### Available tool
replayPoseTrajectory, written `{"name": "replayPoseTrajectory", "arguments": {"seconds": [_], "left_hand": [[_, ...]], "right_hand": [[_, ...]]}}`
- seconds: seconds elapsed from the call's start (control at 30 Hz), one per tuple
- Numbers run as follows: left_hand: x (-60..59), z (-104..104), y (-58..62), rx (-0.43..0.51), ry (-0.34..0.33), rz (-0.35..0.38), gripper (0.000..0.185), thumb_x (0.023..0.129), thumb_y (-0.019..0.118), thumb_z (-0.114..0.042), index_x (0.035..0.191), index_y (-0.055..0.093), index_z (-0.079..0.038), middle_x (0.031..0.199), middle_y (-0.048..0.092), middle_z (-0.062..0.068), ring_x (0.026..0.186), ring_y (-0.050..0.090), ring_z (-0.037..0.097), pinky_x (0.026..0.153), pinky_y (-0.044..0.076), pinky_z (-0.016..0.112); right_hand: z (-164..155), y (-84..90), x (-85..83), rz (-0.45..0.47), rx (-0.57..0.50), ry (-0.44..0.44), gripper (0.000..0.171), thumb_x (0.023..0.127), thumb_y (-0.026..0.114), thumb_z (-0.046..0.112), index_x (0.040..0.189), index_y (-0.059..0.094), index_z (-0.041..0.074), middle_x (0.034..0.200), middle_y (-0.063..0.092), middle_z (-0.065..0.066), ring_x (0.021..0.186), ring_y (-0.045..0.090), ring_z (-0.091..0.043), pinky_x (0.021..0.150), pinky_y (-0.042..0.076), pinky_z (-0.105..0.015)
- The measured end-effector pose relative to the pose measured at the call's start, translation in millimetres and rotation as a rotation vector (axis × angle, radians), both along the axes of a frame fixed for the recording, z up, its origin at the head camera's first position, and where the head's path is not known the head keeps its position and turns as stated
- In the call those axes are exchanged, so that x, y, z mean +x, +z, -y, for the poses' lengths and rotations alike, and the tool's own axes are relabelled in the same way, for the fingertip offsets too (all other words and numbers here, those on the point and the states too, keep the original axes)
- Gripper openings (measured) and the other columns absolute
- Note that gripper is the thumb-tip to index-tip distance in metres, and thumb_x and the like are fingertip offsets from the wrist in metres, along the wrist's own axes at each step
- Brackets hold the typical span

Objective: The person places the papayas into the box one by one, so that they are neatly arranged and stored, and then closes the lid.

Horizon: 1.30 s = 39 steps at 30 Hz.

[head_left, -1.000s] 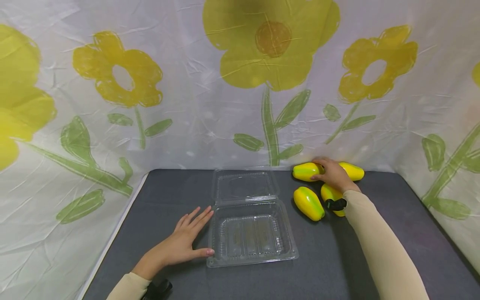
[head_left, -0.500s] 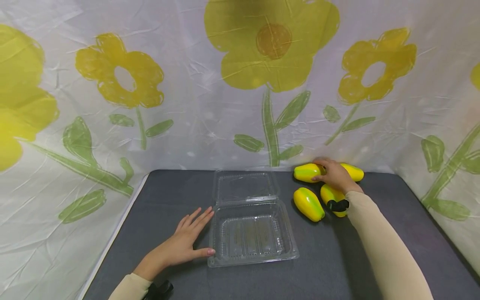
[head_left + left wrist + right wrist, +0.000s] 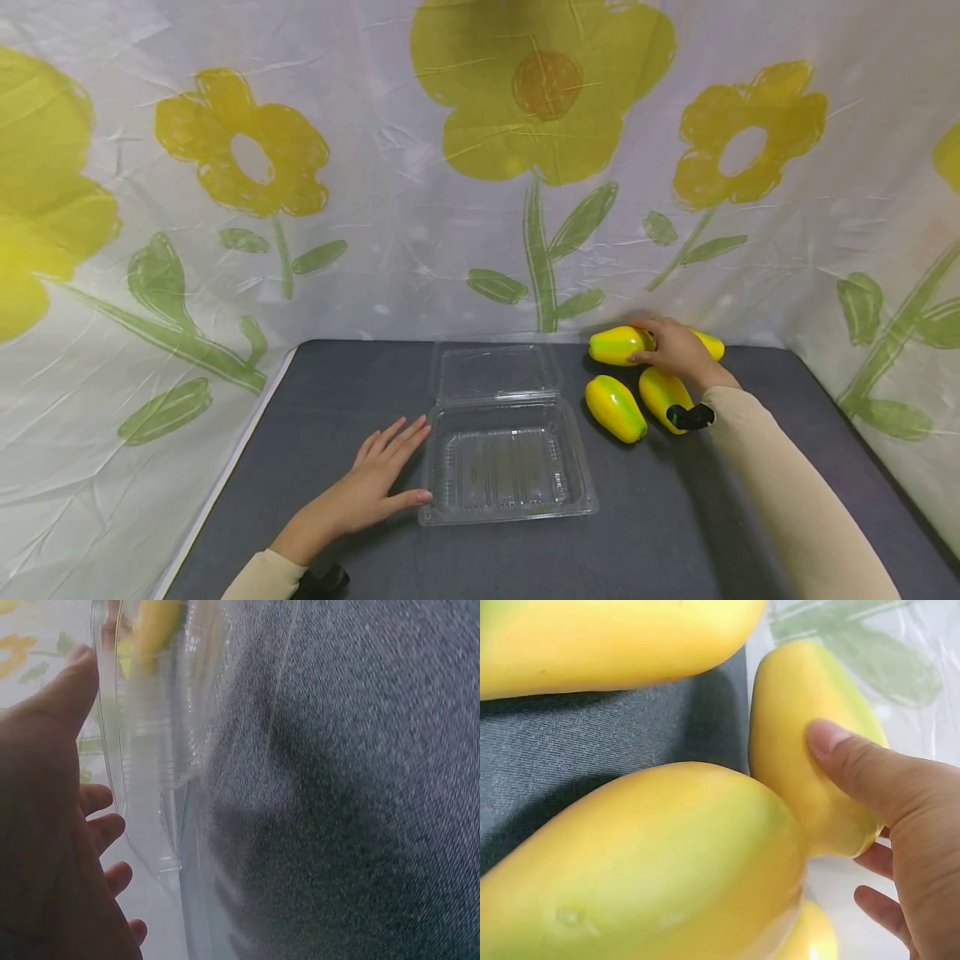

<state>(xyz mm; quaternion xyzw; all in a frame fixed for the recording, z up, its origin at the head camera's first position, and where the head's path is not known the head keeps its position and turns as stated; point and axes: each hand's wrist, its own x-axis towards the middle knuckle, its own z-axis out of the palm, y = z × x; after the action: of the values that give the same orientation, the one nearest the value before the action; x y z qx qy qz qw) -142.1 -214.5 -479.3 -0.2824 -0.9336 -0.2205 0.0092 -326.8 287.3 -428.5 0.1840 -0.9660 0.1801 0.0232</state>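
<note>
Several yellow-green fruits lie at the back right of the grey table [image 3: 337, 400]. My right hand [image 3: 672, 347] grips the far left fruit [image 3: 617, 344], thumb on its near side and fingers over the top. In the right wrist view the thumb [image 3: 840, 750] presses that fruit [image 3: 795, 712], with the other fingers curled behind it. A second fruit [image 3: 615, 408] and a third [image 3: 662, 396] lie just in front, and a fourth [image 3: 711, 344] peeks out behind the hand. My left hand [image 3: 378, 477] rests flat on the table, its thumb touching the open clear clamshell box [image 3: 506, 471].
The box's lid [image 3: 495, 372] lies folded back toward the flowered cloth backdrop [image 3: 480, 167], which rises right behind the table. The table's left edge [image 3: 225, 475] runs diagonally. In the left wrist view the box wall [image 3: 150, 765] stands beside my palm [image 3: 45, 825].
My right forearm has shifted slightly right, showing more of the third fruit. The right hand stays on the far fruit and the left hand stays flat beside the box.
</note>
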Motion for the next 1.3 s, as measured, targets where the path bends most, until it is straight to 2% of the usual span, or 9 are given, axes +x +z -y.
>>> {"name": "replayPoseTrajectory", "arguments": {"seconds": [0.2, 0.5, 0.97, 1.17, 1.3], "left_hand": [[3.1, -4, 0.2, -0.001, 0.007, -0.003, 0.084, 0.093, 0.059, -0.054, 0.158, 0.025, -0.012, 0.166, 0.024, 0.008, 0.15, 0.021, 0.044, 0.111, 0.016, 0.074], [6.4, -9, 1.7, -0.03, 0.016, 0.035, 0.103, 0.084, 0.063, -0.067, 0.16, 0.018, -0.013, 0.167, 0.018, 0.008, 0.151, 0.018, 0.044, 0.112, 0.013, 0.074], [8.8, -16, 0.8, -0.022, 0.032, 0.049, 0.095, 0.088, 0.064, -0.059, 0.159, 0.021, -0.012, 0.167, 0.02, 0.009, 0.152, 0.019, 0.041, 0.114, 0.012, 0.072], [9.1, -18, -1.4, -0.037, 0.018, 0.056, 0.107, 0.081, 0.066, -0.068, 0.16, 0.017, -0.013, 0.167, 0.018, 0.009, 0.153, 0.018, 0.04, 0.115, 0.013, 0.071], [9.9, -19, -2.9, -0.03, 0.012, 0.05, 0.111, 0.079, 0.063, -0.074, 0.16, 0.017, -0.013, 0.167, 0.017, 0.01, 0.153, 0.018, 0.04, 0.114, 0.014, 0.071]], "right_hand": [[0, 9.6, 8.7, -0.017, 0.034, 0.011, 0.068, 0.085, 0.078, 0.034, 0.141, 0.053, 0.004, 0.135, 0.058, -0.023, 0.12, 0.055, -0.043, 0.1, 0.044, -0.061], [6, 23.6, 19.8, -0.039, 0.048, 0.05, 0.067, 0.085, 0.077, 0.037, 0.14, 0.055, 0.005, 0.136, 0.058, -0.022, 0.123, 0.054, -0.041, 0.102, 0.044, -0.059], [18, 38.5, 41.5, -0.114, 0.073, 0.1, 0.066, 0.081, 0.08, 0.039, 0.136, 0.059, 0.008, 0.133, 0.061, -0.018, 0.122, 0.057, -0.038, 0.099, 0.048, -0.057], [29, 40.6, 51.2, -0.147, 0.048, 0.148, 0.063, 0.08, 0.082, 0.036, 0.133, 0.061, 0.01, 0.132, 0.064, -0.015, 0.121, 0.058, -0.036, 0.098, 0.048, -0.056], [37, 42.0, 58.6, -0.167, 0.028, 0.173, 0.062, 0.079, 0.083, 0.035, 0.132, 0.063, 0.01, 0.13, 0.065, -0.013, 0.12, 0.059, -0.035, 0.097, 0.049, -0.056]]}}
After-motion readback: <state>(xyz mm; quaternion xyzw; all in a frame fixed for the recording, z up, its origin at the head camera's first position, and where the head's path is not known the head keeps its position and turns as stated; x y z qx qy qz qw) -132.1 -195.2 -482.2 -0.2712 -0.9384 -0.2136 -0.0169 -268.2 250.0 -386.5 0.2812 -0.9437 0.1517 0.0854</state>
